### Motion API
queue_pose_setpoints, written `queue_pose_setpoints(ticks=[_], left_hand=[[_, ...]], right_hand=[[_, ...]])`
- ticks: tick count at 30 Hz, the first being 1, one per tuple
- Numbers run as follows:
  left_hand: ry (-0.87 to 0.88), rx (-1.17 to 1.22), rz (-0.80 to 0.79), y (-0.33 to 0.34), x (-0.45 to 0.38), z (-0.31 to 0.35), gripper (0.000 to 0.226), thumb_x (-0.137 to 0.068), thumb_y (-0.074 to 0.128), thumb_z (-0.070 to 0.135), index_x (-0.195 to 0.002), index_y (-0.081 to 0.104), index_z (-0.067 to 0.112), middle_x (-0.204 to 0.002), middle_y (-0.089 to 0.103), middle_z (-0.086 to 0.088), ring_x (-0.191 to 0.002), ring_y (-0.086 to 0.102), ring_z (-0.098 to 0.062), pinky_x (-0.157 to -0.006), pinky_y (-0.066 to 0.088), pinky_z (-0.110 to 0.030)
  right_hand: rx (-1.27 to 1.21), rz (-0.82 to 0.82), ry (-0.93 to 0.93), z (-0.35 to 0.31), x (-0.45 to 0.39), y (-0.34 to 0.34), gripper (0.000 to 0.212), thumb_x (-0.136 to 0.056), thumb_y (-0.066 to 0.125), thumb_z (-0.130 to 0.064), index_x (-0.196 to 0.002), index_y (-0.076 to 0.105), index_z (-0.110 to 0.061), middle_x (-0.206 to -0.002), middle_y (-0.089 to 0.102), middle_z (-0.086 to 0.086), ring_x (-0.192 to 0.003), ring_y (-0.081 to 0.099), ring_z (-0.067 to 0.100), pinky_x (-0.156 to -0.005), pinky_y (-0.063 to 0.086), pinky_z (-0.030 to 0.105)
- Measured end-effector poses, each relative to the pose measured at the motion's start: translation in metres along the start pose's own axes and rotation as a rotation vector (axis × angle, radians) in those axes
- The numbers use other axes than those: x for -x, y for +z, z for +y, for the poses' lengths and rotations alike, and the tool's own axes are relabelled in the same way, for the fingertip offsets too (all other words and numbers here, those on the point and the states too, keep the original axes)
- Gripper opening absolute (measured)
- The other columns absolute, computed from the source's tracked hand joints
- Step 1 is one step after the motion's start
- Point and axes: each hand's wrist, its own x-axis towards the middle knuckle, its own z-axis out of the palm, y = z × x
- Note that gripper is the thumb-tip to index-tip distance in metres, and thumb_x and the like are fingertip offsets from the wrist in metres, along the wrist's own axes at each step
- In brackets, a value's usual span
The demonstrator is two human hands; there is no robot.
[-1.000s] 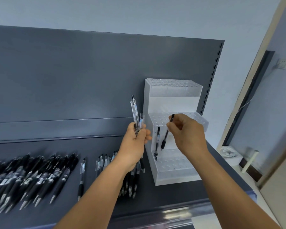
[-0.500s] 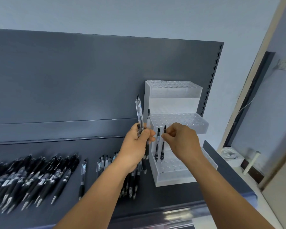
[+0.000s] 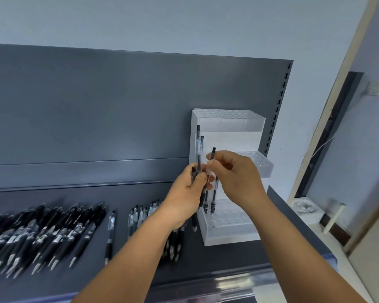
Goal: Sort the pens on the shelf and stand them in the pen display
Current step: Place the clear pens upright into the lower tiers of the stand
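Observation:
A white three-tier pen display (image 3: 228, 235) stands at the right end of the dark grey shelf (image 3: 129, 270). Two black-grip pens (image 3: 213, 199) stand upright in its lowest tier at the left. My left hand (image 3: 185, 202) is closed around a small bunch of clear pens (image 3: 199, 147) that stick up in front of the display. My right hand (image 3: 234, 178) pinches one clear pen (image 3: 211, 165) right beside that bunch, tilted, its cap end up.
A big heap of black pens (image 3: 37, 235) lies on the shelf at the left. One single pen (image 3: 110, 232) and a smaller group of clear pens (image 3: 140, 215) lie nearer my left arm. The shelf's front edge (image 3: 228, 285) runs below; a doorway is at the right.
My right hand let go of the pen it stood in the lowest tier, rose to the bunch in my left hand and closed on one clear pen there.

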Motion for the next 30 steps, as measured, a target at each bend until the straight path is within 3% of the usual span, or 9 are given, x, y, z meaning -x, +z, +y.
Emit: queue_pose_setpoints(ticks=[3, 6, 9, 11, 14, 18, 21, 25, 30], left_hand=[[0.005, -0.011, 0.036, 0.001, -0.001, 0.001, 0.024, -0.102, 0.038, 0.02, -0.103, 0.055, 0.037, -0.103, 0.066, 0.005, -0.101, 0.06, -0.012, -0.095, 0.047, -0.028], [-0.001, -0.012, 0.029, 0.002, -0.002, 0.001, 0.025, -0.102, 0.038, 0.02, -0.114, 0.055, 0.034, -0.114, 0.064, 0.007, -0.108, 0.058, -0.007, -0.092, 0.043, -0.02], [-0.012, 0.017, 0.044, 0.004, -0.003, 0.002, 0.024, -0.101, 0.039, 0.019, -0.117, 0.055, 0.028, -0.1, 0.065, 0.007, -0.094, 0.06, -0.006, -0.088, 0.045, -0.021], [-0.01, 0.052, 0.069, 0.005, -0.003, 0.002, 0.017, -0.1, 0.041, 0.017, -0.106, 0.053, 0.026, -0.084, 0.06, 0.005, -0.08, 0.055, -0.007, -0.083, 0.043, -0.024], [0.006, 0.101, 0.075, 0.004, -0.004, 0.001, 0.014, -0.1, 0.04, 0.011, -0.096, 0.049, 0.022, -0.08, 0.059, 0.004, -0.076, 0.052, -0.009, -0.082, 0.044, -0.025], [0.011, 0.107, 0.023, 0.004, -0.002, 0.002, 0.018, -0.101, 0.037, 0.007, -0.097, 0.05, 0.018, -0.081, 0.06, 0.005, -0.076, 0.055, -0.007, -0.072, 0.045, -0.016], [0.004, 0.123, 0.013, 0.005, -0.002, 0.001, 0.019, -0.1, 0.037, 0.006, -0.098, 0.053, 0.017, -0.082, 0.063, 0.005, -0.076, 0.059, -0.006, -0.074, 0.046, -0.016], [-0.005, 0.164, 0.021, 0.006, -0.002, 0.003, 0.018, -0.101, 0.037, 0.007, -0.1, 0.052, 0.017, -0.079, 0.063, 0.006, -0.074, 0.06, -0.006, -0.072, 0.047, -0.014], [-0.011, 0.161, 0.046, 0.004, -0.003, 0.002, 0.022, -0.101, 0.038, 0.007, -0.099, 0.055, 0.019, -0.083, 0.066, 0.005, -0.08, 0.062, -0.009, -0.083, 0.05, -0.022]], right_hand=[[-0.021, 0.007, -0.011, 0.004, 0.002, -0.004, 0.016, -0.09, 0.055, -0.018, -0.088, 0.068, -0.027, -0.081, 0.07, 0.001, -0.081, 0.065, 0.02, -0.079, 0.054, 0.037], [-0.027, 0.017, -0.04, 0.006, 0.003, -0.007, 0.018, -0.092, 0.051, -0.016, -0.09, 0.068, -0.023, -0.072, 0.067, -0.004, -0.075, 0.064, 0.016, -0.078, 0.055, 0.041], [-0.052, 0.031, -0.052, 0.006, 0.003, -0.011, 0.021, -0.093, 0.05, -0.015, -0.09, 0.065, -0.03, -0.071, 0.066, -0.01, -0.071, 0.063, 0.006, -0.079, 0.055, 0.038], [-0.071, 0.058, -0.052, 0.007, 0.003, -0.014, 0.024, -0.093, 0.052, -0.016, -0.087, 0.063, -0.037, -0.073, 0.067, -0.008, -0.074, 0.065, 0.011, -0.08, 0.055, 0.04], [-0.082, 0.113, -0.048, 0.01, 0.003, -0.02, 0.022, -0.092, 0.053, -0.016, -0.084, 0.065, -0.032, -0.074, 0.069, -0.001, -0.076, 0.066, 0.019, -0.078, 0.055, 0.041], [0.003, 0.165, -0.03, 0.018, 0.001, -0.027, 0.017, -0.092, 0.053, -0.017, -0.085, 0.066, -0.023, -0.076, 0.068, 0.008, -0.075, 0.062, 0.024, -0.071, 0.051, 0.032], [0.089, 0.182, -0.007, 0.027, -0.001, -0.029, 0.014, -0.092, 0.053, -0.017, -0.085, 0.066, -0.016, -0.073, 0.066, 0.004, -0.067, 0.057, 0.019, -0.061, 0.043, 0.027], [0.171, 0.161, 0.017, 0.039, -0.004, -0.024, 0.011, -0.091, 0.055, -0.018, -0.088, 0.065, -0.019, -0.07, 0.063, -0.008, -0.064, 0.055, 0.006, -0.056, 0.038, 0.013], [0.261, 0.1, 0.029, 0.048, -0.005, -0.016, 0.009, -0.092, 0.056, -0.02, -0.095, 0.065, -0.017, -0.078, 0.065, -0.005, -0.072, 0.059, 0.013, -0.058, 0.039, 0.013]])
